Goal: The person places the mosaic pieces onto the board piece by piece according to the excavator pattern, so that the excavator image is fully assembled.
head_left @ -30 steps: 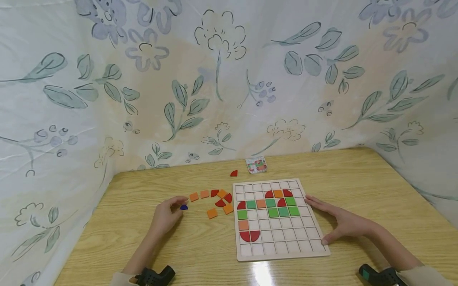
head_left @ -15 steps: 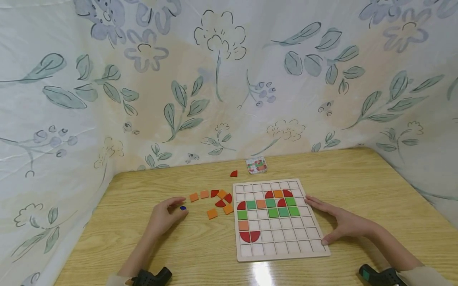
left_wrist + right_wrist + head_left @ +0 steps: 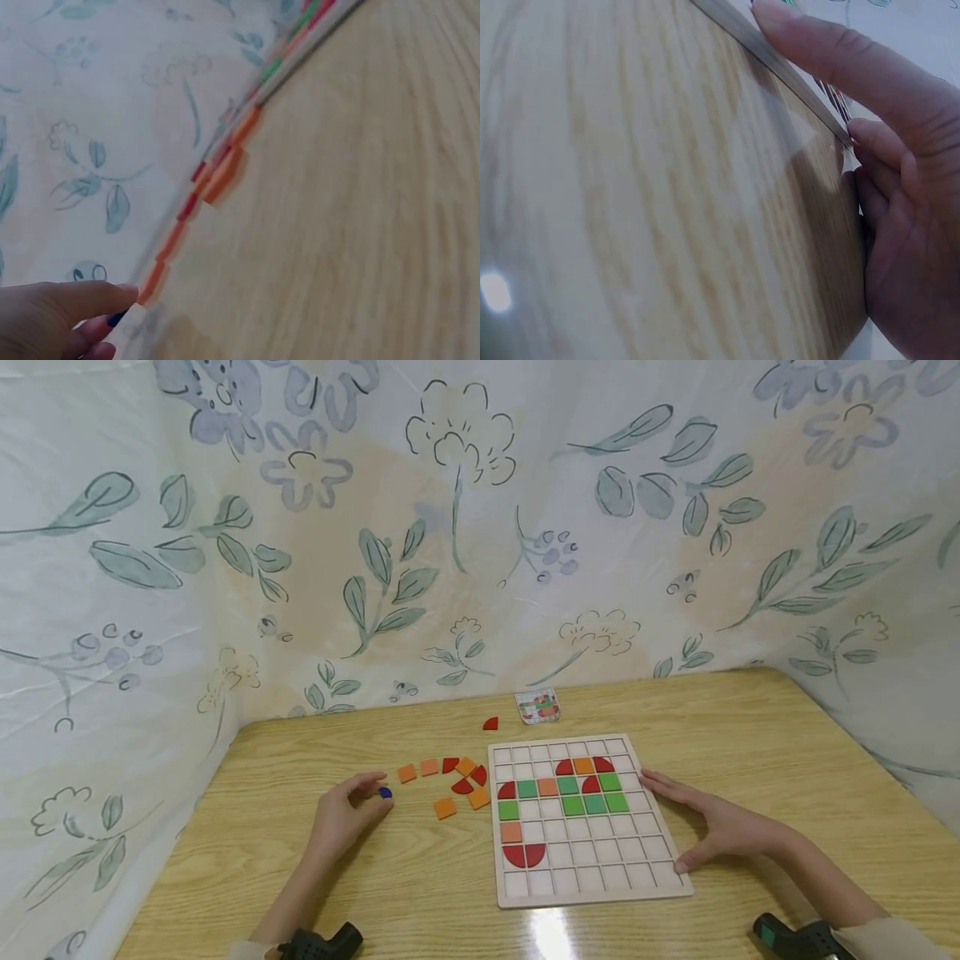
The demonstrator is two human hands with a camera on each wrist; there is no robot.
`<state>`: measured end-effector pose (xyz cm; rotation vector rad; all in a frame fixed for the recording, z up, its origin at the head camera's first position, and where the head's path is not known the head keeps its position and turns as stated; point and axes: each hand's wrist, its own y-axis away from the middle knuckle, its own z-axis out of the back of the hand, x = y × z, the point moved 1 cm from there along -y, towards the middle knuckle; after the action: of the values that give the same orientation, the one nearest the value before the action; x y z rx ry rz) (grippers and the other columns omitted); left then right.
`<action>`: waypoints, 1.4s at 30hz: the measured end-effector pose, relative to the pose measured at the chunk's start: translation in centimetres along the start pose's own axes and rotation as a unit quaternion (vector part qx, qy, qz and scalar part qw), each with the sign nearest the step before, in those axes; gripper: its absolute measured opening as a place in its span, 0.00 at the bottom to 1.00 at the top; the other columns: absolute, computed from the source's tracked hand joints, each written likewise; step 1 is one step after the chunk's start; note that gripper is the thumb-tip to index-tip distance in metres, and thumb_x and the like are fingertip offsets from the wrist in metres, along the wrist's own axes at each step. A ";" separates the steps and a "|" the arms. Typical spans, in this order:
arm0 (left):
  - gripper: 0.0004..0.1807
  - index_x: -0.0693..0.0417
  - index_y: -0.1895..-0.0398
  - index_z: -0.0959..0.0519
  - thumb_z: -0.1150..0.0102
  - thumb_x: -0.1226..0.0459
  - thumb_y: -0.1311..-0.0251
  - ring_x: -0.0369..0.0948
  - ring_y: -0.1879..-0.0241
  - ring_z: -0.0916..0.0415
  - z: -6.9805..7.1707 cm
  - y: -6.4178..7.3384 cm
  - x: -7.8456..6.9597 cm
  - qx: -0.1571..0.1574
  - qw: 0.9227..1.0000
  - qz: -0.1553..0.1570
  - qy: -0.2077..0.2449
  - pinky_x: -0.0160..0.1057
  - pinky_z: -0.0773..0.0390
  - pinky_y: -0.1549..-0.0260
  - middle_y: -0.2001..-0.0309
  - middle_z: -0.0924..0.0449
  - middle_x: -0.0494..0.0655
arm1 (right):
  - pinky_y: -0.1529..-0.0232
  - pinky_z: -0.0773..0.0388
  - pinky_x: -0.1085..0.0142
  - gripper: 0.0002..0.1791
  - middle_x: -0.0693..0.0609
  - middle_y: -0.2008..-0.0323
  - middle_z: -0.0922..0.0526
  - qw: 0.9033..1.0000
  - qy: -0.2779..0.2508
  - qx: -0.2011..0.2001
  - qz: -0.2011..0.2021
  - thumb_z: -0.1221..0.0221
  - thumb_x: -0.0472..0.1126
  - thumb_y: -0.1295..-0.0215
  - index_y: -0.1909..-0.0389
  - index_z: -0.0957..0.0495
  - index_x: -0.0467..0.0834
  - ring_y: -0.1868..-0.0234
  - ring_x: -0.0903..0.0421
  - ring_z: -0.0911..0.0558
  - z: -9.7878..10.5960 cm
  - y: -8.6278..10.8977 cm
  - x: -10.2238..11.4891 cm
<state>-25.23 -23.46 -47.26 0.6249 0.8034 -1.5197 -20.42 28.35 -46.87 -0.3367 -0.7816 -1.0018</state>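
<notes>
My left hand (image 3: 347, 814) is at the left of the table with a small dark blue tile (image 3: 386, 792) between its thumb and fingers. In the left wrist view that blue tile (image 3: 117, 318) shows as a dark corner by the fingertips, mostly hidden. A pale wooden grid board (image 3: 600, 864) lies right of centre, holding red quarter-circle tiles (image 3: 534, 856), green square tiles (image 3: 508, 811) and a few orange ones. Along its right edge rests my right hand (image 3: 723, 827), thumb and fingers spread. The right wrist view shows the thumb at the board's side (image 3: 780, 71).
Loose orange square tiles (image 3: 445, 808) and red quarter-circle tiles (image 3: 462, 787) lie between my left hand and the board. One red tile (image 3: 491, 724) sits apart, near a small pattern card (image 3: 537, 707) behind the board. A floral cloth (image 3: 480, 527) hangs behind the table.
My left hand has shifted slightly left, and its thumb has come forward beside the blue tile, which has turned a little. The right hand and board stay put.
</notes>
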 end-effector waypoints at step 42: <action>0.17 0.49 0.55 0.19 0.32 0.60 0.51 0.40 0.58 0.25 -15.2 -2.2 -16.0 0.201 0.961 -0.171 0.078 0.39 0.26 0.57 0.62 0.17 0.36 | 0.40 0.46 0.46 0.57 0.43 0.28 0.53 1.000 0.007 -0.003 0.013 0.28 0.48 0.59 0.29 0.50 0.47 0.38 0.85 0.60 0.0 0.0 -0.2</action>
<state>-26.70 -1.64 -43.79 0.9520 0.7519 -1.9950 -20.53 28.50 -47.03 -0.3428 -0.7595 -0.9808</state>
